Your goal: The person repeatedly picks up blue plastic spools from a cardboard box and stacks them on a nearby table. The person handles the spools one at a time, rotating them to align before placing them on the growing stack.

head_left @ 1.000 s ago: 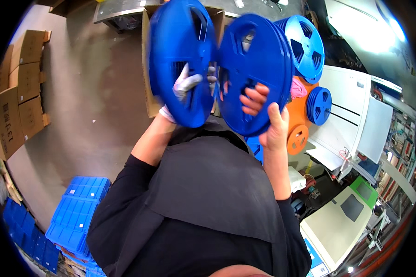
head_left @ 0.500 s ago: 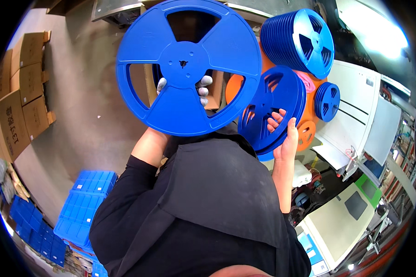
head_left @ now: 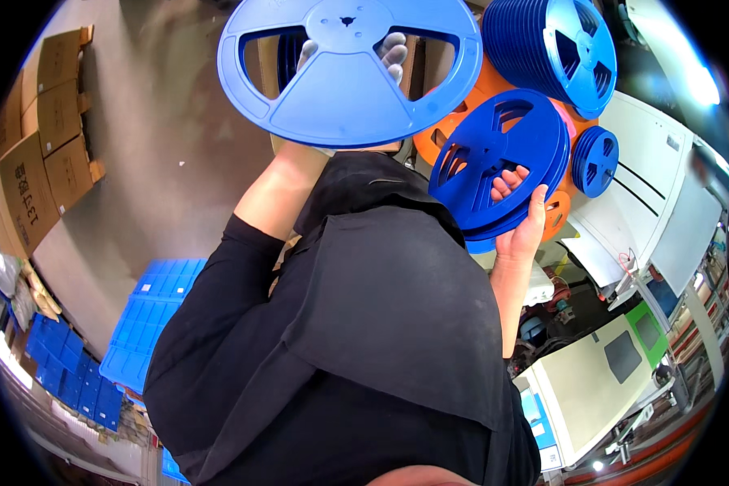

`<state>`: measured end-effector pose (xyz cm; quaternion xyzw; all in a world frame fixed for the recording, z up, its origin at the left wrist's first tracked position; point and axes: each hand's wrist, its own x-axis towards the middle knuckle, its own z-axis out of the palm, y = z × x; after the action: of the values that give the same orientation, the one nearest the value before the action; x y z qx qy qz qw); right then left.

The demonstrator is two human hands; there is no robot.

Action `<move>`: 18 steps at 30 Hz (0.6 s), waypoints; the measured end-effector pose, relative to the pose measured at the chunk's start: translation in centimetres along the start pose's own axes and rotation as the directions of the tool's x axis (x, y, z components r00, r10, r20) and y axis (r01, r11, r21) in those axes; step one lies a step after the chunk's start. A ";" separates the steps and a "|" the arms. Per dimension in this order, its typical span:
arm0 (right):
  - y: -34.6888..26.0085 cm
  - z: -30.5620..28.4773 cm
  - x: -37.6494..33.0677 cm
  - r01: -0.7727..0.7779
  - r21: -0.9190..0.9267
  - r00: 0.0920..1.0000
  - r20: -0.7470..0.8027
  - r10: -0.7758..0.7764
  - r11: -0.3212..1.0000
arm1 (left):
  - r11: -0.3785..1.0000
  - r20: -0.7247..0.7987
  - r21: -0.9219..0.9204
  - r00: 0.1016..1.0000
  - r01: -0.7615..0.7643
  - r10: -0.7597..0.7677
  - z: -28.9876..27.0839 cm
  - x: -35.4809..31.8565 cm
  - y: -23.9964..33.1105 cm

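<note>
My left hand (head_left: 393,57) holds a large blue plastic reel (head_left: 344,93) from underneath, at the top of the view. Its whitish-grey fingertips, seemingly covered, show through the reel's two side openings; the palm is hidden. On the right, my right hand (head_left: 525,231) grips a few blue reels (head_left: 482,138) lying one against another. The fingers come up through an opening of the front reel and the thumb rests by its rim. Beneath the left reel is an open cardboard box (head_left: 269,69), mostly covered, with dark blue reel edges inside.
A long row of blue reels (head_left: 587,53) lies at the upper right, with smaller blue reels (head_left: 598,162) and orange reels (head_left: 556,215) nearby. Stacked cartons (head_left: 24,190) stand far left. Blue crates (head_left: 142,324) are at lower left, and a cream machine (head_left: 587,397) at lower right.
The left hand's reel has moved up and away and is tilted flatter, partly out of view. The right hand's reels have shifted slightly up and right in the picture, still held.
</note>
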<state>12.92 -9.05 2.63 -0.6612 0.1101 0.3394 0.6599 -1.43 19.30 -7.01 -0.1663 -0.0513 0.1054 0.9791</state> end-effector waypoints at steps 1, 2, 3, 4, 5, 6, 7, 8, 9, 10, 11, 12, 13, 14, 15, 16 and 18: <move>0.0 0.1 -0.1 0.003 0.006 1.000 -0.002 -0.003 1.000 | 1.000 0.024 -0.004 0.999 0.021 -0.021 -0.3 0.1 0.3; -0.1 0.0 -0.1 0.000 0.007 1.000 -0.006 0.000 1.000 | 1.000 0.013 0.002 1.000 0.023 -0.023 -0.2 0.1 0.3; 0.0 0.0 -0.1 0.000 0.006 1.000 -0.006 0.000 1.000 | 1.000 0.002 0.009 1.000 0.025 -0.025 0.0 0.0 0.2; 0.0 -0.1 0.0 -0.001 0.006 1.000 -0.005 0.001 1.000 | 1.000 -0.009 0.015 1.000 0.027 -0.027 0.0 0.0 0.2; 0.0 -0.2 0.1 -0.001 0.006 1.000 -0.003 0.001 1.000 | 0.999 0.007 0.018 0.999 0.039 -0.039 0.0 0.0 0.2; 0.0 -0.2 0.1 -0.002 0.005 1.000 0.004 0.002 1.000 | 0.998 0.024 0.022 0.998 0.051 -0.051 -0.1 0.1 0.3; 0.0 -0.3 0.1 -0.004 0.004 1.000 0.012 0.004 1.000 | 0.998 0.040 0.026 0.997 0.062 -0.063 -0.2 0.1 0.4; 0.0 -0.3 0.2 -0.004 0.005 1.000 0.020 0.004 1.000 | 0.998 0.021 0.031 0.998 0.054 -0.054 -0.4 0.0 0.4; 0.0 -0.1 0.2 -0.003 0.000 1.000 0.021 0.003 1.000 | 0.998 0.028 0.041 0.998 0.047 -0.048 -0.6 -0.1 0.5; -0.1 0.2 0.3 -0.003 -0.005 1.000 0.023 0.003 1.000 | 0.998 0.034 0.051 0.999 0.039 -0.041 -0.7 -0.2 0.6; -0.1 0.3 0.3 0.000 -0.008 1.000 0.021 0.000 1.000 | 0.997 0.041 0.060 0.998 0.037 -0.040 -0.9 -0.1 0.6; -0.1 0.4 0.4 -0.007 -0.014 1.000 0.016 0.008 1.000 | 0.999 0.019 0.037 0.999 0.027 -0.027 -0.8 -0.3 0.6; 0.0 0.5 0.5 -0.015 -0.020 1.000 0.011 0.015 1.000 | 1.000 -0.003 0.015 1.000 0.016 -0.016 -0.5 -0.8 0.4; 0.0 0.6 0.6 -0.015 -0.021 1.000 0.003 0.016 1.000 | 1.000 -0.022 -0.006 1.000 0.013 -0.013 -0.2 -1.1 0.5; 0.0 0.8 0.7 -0.022 -0.032 1.000 0.002 0.022 0.999 | 0.996 -0.093 0.080 0.994 -0.049 0.056 -0.6 -1.4 0.7; 0.1 0.9 0.7 -0.028 -0.042 1.000 -0.001 0.028 0.999 | 0.980 -0.156 0.169 0.979 -0.102 0.129 -1.8 -2.2 0.9; 0.3 1.5 0.8 -0.022 -0.084 1.000 -0.018 0.020 0.996 | 0.953 -0.359 0.272 0.905 -0.131 0.227 -4.6 -3.7 2.2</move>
<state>12.89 -7.40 2.01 -0.6901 0.1085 0.3449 0.6269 -4.81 19.01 -12.32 -0.0674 0.1713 0.1659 0.9688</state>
